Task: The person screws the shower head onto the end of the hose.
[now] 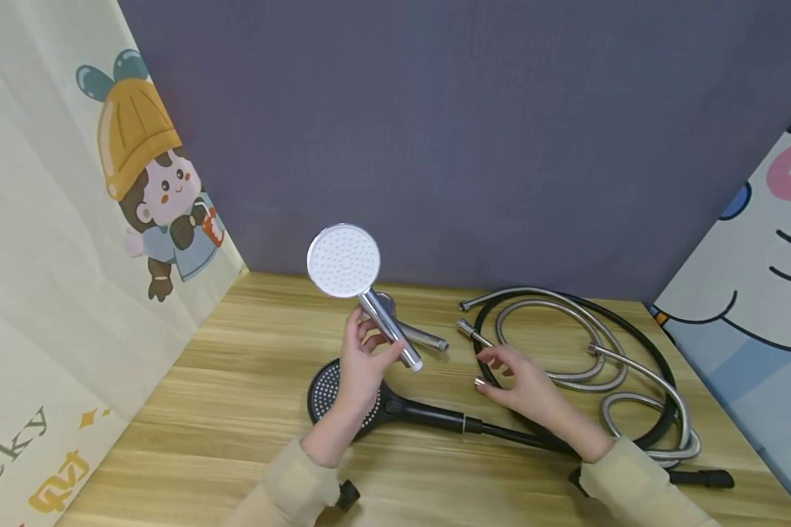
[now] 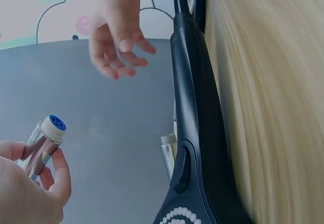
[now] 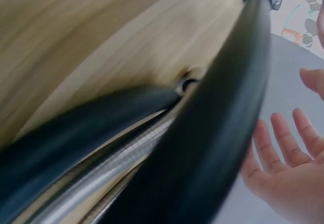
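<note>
My left hand (image 1: 361, 369) grips a chrome hand shower (image 1: 343, 260) by its handle, white spray face showing and tilted up to the left. In the left wrist view, the threaded handle end (image 2: 54, 125) has a blue insert. My right hand (image 1: 530, 388) hovers above the hoses with relaxed, spread fingers and nothing held. A metal hose end (image 1: 480, 381) shows close to its thumb in the head view. Below the left hand lies a black hand shower (image 1: 428, 414), partly covered by that hand. Behind the held shower rests a smaller chrome shower (image 1: 425, 337).
Coiled silver metal hoses (image 1: 589, 315) and a thick black hose (image 1: 662, 373) lie at the right of the wooden table (image 1: 237, 351). A small black part (image 1: 348, 495) sits by the left sleeve. A grey panel (image 1: 435, 146) rises at the back.
</note>
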Tool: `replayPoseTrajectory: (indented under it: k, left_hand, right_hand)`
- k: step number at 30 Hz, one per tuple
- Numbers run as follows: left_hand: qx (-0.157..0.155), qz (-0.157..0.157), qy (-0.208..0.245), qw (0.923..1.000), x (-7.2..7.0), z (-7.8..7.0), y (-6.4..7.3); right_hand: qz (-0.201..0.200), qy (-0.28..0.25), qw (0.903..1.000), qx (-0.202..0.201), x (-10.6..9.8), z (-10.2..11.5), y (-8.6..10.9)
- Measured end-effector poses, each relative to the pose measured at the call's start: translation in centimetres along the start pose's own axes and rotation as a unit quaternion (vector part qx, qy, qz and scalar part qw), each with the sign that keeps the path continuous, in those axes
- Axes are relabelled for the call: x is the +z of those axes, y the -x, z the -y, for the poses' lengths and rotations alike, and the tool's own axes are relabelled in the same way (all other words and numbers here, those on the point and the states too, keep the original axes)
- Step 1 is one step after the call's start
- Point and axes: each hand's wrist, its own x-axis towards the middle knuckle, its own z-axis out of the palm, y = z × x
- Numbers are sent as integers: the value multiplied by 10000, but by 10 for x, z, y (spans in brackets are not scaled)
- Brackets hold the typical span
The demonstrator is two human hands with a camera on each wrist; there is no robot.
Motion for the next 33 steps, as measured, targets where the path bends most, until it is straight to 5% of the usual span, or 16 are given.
replayPoseTrajectory:
  k: [17,33]
  left_hand:
    - [-171,-105,100,9997,-10,0,3]
    - [-215,-150,145,9996,-10,0,5]
  right_hand:
    - [574,332,9977,-102,0,-38,17]
    - [1415,413,9889,193,6,-51,8]
